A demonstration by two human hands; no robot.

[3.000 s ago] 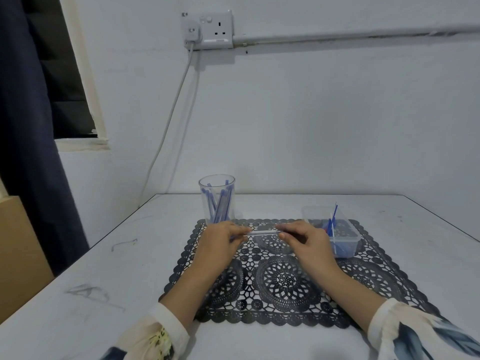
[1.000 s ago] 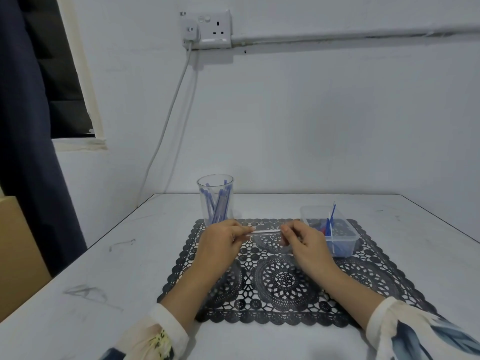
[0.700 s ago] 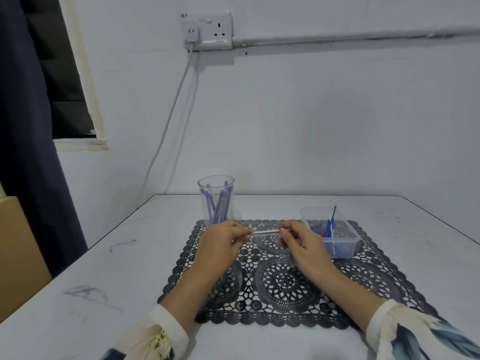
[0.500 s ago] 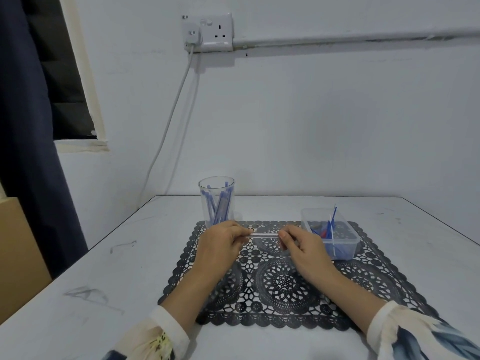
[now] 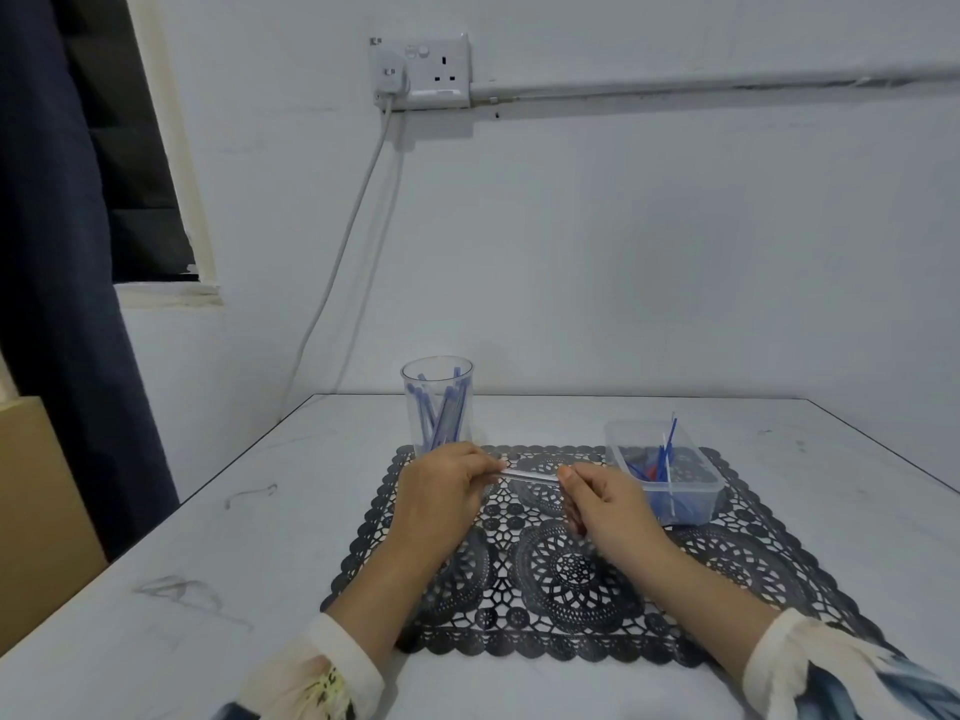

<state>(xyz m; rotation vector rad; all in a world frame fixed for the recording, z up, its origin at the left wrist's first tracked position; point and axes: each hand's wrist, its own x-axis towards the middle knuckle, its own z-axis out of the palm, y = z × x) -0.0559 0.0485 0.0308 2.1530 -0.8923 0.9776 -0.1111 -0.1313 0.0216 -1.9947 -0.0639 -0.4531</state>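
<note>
Left hand (image 5: 441,491), right hand (image 5: 605,504) pinch clear tube (image 5: 527,476) above black lace mat (image 5: 571,569), white table (image 5: 260,537).

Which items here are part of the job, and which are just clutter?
In the job: left hand and right hand, both pinching the clear thin tube; glass tumbler of blue sticks; plastic tub.
Lying about: lace placemat, wall socket, cable, curtain, cardboard box.

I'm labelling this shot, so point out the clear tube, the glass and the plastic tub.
clear tube (image 5: 527,476), head view, its bare middle.
glass (image 5: 436,385), head view, upper front wall.
plastic tub (image 5: 696,505), head view, near wall.
</note>
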